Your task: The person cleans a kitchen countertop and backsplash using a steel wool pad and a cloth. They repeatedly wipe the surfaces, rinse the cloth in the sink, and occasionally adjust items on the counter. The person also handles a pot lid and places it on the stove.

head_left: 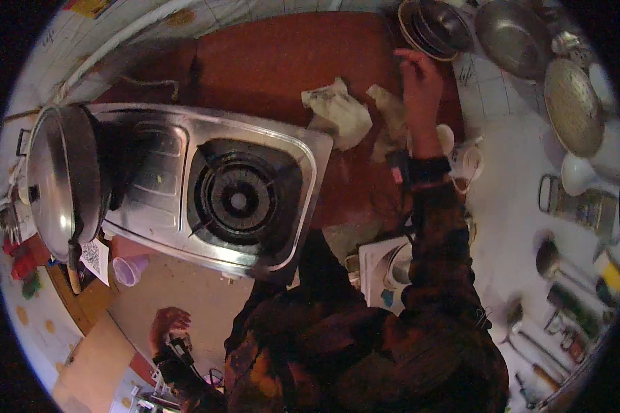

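My right hand (421, 82) reaches over the reddish-brown counter (284, 62), beside a stack of dark round pans or bowls (434, 31). Its fingers are apart near the stack's rim, and I see nothing held. Below its wrist lie two crumpled cloths, a pale one (343, 113) and a tan one (390, 121). My left hand (170, 325) hangs low at the left, fingers loosely bent, with nothing visible in it. A stainless-steel gas stove (305, 155) stands before me. Its right burner (237, 201) is bare. A large lidded pan (57, 180) covers the left side.
At the right, a perforated metal strainer (573, 108), a wide metal pan (514, 38) and several ladles, one a dark ladle (547, 253), hang along the white wall (501, 206). A metal pot (400, 266) sits below my right arm. A purple plastic cup (129, 269) is below the stove's left side.
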A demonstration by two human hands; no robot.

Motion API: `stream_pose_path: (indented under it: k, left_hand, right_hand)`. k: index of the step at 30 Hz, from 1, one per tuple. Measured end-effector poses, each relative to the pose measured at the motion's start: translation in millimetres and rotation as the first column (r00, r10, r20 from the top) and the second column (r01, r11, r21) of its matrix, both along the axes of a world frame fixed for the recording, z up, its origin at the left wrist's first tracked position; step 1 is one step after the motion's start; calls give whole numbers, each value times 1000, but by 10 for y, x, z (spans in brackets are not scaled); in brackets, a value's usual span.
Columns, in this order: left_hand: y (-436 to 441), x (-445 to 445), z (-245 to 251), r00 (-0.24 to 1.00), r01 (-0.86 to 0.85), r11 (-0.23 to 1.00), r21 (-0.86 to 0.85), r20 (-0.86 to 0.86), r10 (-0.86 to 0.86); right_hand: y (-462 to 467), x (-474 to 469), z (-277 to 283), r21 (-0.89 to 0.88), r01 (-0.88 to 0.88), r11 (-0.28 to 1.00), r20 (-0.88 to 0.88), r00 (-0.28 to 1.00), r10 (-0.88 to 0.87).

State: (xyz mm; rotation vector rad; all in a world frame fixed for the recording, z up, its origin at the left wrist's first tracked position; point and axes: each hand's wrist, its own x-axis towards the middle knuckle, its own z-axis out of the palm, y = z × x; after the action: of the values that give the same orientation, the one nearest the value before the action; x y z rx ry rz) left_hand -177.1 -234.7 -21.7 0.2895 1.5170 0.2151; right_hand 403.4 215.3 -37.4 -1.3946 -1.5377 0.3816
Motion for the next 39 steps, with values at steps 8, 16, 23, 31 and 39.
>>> stream_pose_path:
  k: [8, 16, 23, 31, 39]
  left_hand:
    - [1285, 1469, 525, 980, 39, 604, 796, 88, -179]
    - [1204, 2401, 336, 940, 124, 495, 860, 58, -336]
    - [1089, 1548, 405, 994, -83, 491, 867, 109, -24]
    - [930, 839, 449, 927, -58, 505, 861, -142, 348]
    - [1536, 1271, 443, 921, -107, 570, 815, -135, 366]
  right_hand:
    - [-2434, -1234, 214, -257, -218, 941, -314, 940, 132]
    - [-3647, -1771, 347, -310, -540, 782, -536, 779, 326]
    - [-2735, -376, 64, -318, 111, 942, 307, 952, -9]
    - [-1055, 371, -865, -123, -34, 992, 796, 594, 119]
    - [-726, 607, -1035, -360, 123, 925, 474, 878, 68]
